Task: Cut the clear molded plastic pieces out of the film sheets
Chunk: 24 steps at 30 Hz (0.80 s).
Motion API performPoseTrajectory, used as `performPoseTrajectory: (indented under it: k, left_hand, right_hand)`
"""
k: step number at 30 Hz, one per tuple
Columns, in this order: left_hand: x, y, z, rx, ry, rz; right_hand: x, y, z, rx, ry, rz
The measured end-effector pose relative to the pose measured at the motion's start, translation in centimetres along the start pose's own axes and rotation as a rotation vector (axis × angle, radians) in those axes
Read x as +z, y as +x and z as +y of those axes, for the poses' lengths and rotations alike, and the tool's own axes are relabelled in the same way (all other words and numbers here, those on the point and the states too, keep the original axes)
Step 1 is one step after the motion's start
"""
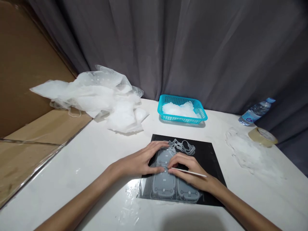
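A translucent moulded sheet (164, 184) with rounded rectangular panels lies on a black mat (207, 157). My left hand (148, 158) rests flat on the sheet's left side, thumb and fingers spread apart. In my right hand (186, 166) a thin white stick (192, 173) is pinched, its inner end at the sheet near my left thumb. The fingers hide the stick's tip. Beyond my hands, a loose tangle of clear trimmed strips (184, 147) lies on the upper part of the mat.
A turquoise basket (183, 119) holds white translucent pieces. Crumpled white sheets (103, 96) are heaped at the back left, beside a cardboard box (29, 64). To the right are a water bottle (256, 112), a tape roll (262, 137) and a thin clear scrap pile (250, 150). A grey curtain (192, 48) hangs behind.
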<state>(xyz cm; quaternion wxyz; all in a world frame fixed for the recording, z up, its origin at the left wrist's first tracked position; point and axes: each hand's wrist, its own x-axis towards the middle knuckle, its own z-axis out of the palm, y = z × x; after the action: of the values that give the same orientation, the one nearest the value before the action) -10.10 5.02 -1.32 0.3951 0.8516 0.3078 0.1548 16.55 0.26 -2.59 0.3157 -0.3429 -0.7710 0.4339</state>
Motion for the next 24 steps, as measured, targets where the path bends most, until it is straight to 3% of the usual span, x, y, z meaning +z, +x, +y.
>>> performPoseTrajectory:
  k: [5, 12, 24]
  left_hand:
    - [0.2, 0.3, 0.3, 0.004, 0.051, 0.000]
    - [0.3, 0.4, 0.1, 0.015, 0.038, 0.006]
    - [-0.2, 0.8, 0.0, -0.044, 0.038, -0.062]
  right_hand:
    - [-0.1, -0.3, -0.1, -0.055, -0.068, -0.026]
    - [-0.5, -1.0, 0.3, -0.245, -0.252, -0.109]
    - [1.0, -0.9, 1.5, -0.464, -0.734, -0.054]
